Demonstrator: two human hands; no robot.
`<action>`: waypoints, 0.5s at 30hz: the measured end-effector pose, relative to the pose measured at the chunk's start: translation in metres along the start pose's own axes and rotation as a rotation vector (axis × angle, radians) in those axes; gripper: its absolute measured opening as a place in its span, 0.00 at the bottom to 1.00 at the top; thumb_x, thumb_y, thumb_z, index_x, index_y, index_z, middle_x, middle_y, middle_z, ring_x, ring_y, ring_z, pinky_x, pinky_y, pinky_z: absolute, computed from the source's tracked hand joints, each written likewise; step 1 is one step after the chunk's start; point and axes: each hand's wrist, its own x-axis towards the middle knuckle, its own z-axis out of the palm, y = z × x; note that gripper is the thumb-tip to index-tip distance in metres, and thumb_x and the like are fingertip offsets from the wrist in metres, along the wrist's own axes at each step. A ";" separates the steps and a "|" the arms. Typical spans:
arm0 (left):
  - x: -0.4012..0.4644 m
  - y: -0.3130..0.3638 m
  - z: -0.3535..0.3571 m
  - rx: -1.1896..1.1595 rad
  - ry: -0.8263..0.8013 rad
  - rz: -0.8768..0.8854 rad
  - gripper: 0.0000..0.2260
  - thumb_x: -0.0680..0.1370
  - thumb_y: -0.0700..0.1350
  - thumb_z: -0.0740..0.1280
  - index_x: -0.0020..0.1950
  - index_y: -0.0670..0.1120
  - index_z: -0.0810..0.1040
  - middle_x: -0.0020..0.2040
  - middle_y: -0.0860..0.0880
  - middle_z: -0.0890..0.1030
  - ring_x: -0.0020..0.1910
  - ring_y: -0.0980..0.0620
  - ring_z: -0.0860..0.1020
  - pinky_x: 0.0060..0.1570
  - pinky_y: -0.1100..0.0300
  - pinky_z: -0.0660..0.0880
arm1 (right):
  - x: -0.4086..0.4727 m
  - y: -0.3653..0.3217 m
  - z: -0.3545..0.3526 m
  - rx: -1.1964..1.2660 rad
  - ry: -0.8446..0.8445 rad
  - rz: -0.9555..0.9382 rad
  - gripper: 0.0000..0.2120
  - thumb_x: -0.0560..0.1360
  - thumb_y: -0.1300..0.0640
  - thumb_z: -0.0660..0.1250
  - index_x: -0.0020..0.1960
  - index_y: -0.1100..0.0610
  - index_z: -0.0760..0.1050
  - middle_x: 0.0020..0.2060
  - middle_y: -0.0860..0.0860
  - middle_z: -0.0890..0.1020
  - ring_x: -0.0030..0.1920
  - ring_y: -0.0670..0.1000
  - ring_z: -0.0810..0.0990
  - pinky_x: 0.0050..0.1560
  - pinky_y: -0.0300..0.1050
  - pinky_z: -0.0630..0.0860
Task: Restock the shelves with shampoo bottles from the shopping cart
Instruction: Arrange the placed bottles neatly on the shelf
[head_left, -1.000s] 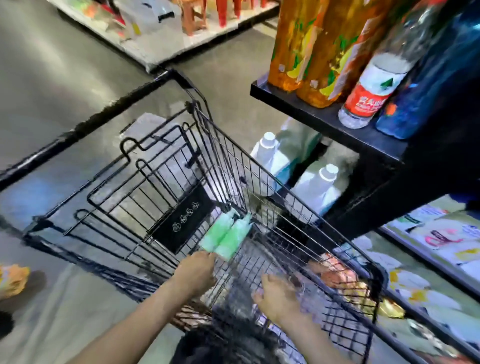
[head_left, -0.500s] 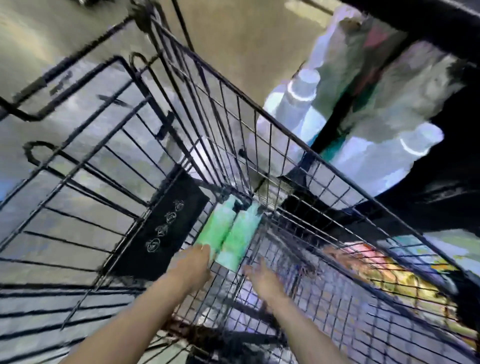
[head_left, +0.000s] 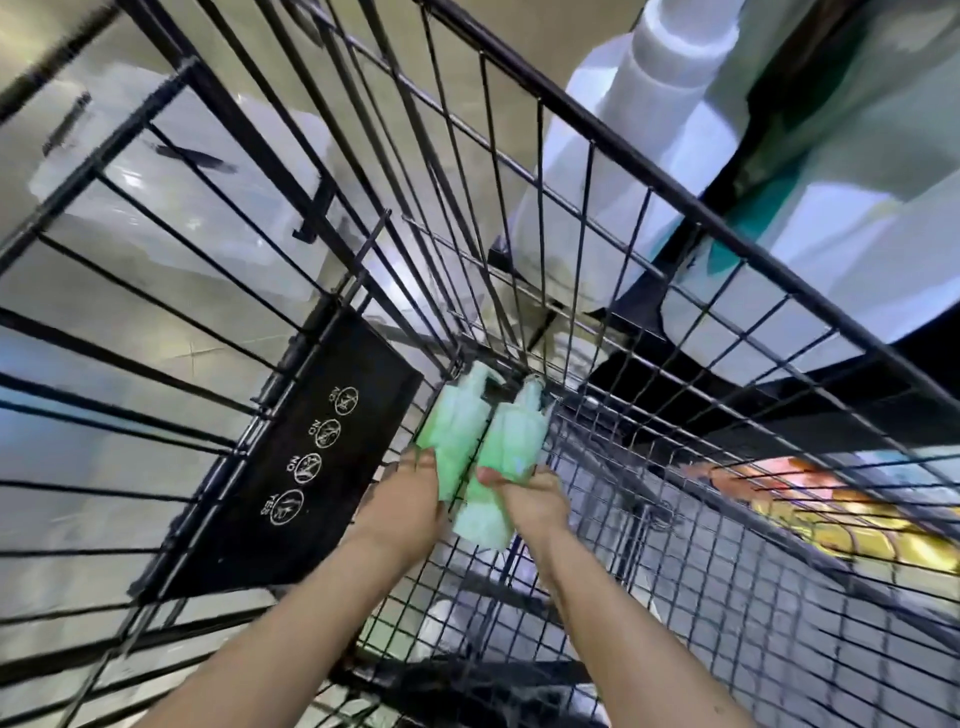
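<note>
1. Head view: two green shampoo bottles lie side by side at the wire shopping cart's (head_left: 597, 171) far corner.
2. Left hand (head_left: 402, 501) clasps the left green bottle (head_left: 452, 436) at its base.
3. Right hand (head_left: 530, 499) wraps the right green bottle (head_left: 511, 447) mid-body.

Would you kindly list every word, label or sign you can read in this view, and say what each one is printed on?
"NO" three times, each beside a round pictogram, on the black panel of the cart's child-seat flap.
"YES" once, beside the lowest pictogram on that panel.
The two green shampoo bottles under the left hand and right hand: print too blurred to read.
White bottles and colourful packets outside the cart: nothing legible.
</note>
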 end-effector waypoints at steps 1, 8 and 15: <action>0.002 0.001 0.000 -0.015 0.005 -0.018 0.28 0.78 0.46 0.61 0.75 0.43 0.54 0.74 0.44 0.57 0.71 0.43 0.63 0.66 0.49 0.67 | 0.002 0.005 -0.005 -0.030 0.010 -0.001 0.24 0.63 0.46 0.78 0.53 0.54 0.76 0.50 0.50 0.83 0.47 0.49 0.81 0.46 0.39 0.78; 0.020 0.021 0.009 0.174 0.117 -0.127 0.36 0.77 0.57 0.63 0.72 0.36 0.52 0.69 0.39 0.61 0.65 0.43 0.66 0.61 0.55 0.70 | -0.015 0.040 -0.057 -0.133 -0.052 -0.038 0.25 0.58 0.47 0.81 0.46 0.48 0.70 0.44 0.46 0.84 0.43 0.48 0.84 0.49 0.51 0.81; 0.029 0.029 0.018 0.278 0.199 -0.220 0.41 0.70 0.58 0.72 0.70 0.36 0.56 0.64 0.42 0.65 0.59 0.46 0.71 0.54 0.56 0.74 | -0.026 0.061 -0.088 -0.168 -0.026 -0.099 0.26 0.60 0.44 0.79 0.53 0.48 0.71 0.46 0.46 0.83 0.44 0.47 0.83 0.47 0.48 0.81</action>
